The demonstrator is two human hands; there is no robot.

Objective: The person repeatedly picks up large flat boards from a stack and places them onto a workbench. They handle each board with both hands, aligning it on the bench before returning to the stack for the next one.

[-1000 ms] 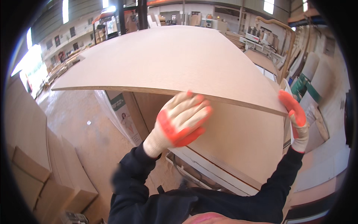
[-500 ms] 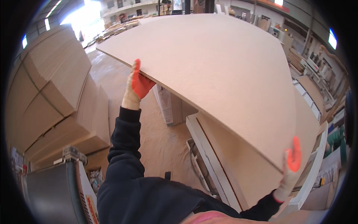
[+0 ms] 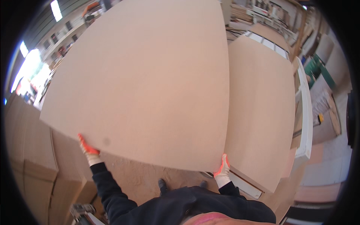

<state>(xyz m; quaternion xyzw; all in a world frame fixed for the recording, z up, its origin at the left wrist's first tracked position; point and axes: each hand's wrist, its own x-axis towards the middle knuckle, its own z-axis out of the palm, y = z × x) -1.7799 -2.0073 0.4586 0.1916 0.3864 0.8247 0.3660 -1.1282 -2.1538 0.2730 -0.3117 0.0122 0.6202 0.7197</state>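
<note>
From my head camera I look down on a big pale-brown fibreboard sheet [image 3: 146, 82] that I hold out in front of me, its near edge at my hands and its length running away from me toward the far end of the workshop. My left hand [image 3: 89, 150], in an orange-and-white work glove, grips the near left corner from under the edge; my right hand [image 3: 222, 172], gloved the same, is clamped on the near right corner, and it sits closer to my body than the left. Just to the right and lower lies a stack of like boards [image 3: 262, 112] on a white-framed table [image 3: 305, 123], long side parallel to my sheet. Stacked brown panels [image 3: 33, 157] stand to my left. No labels are clear enough to describe.
</note>
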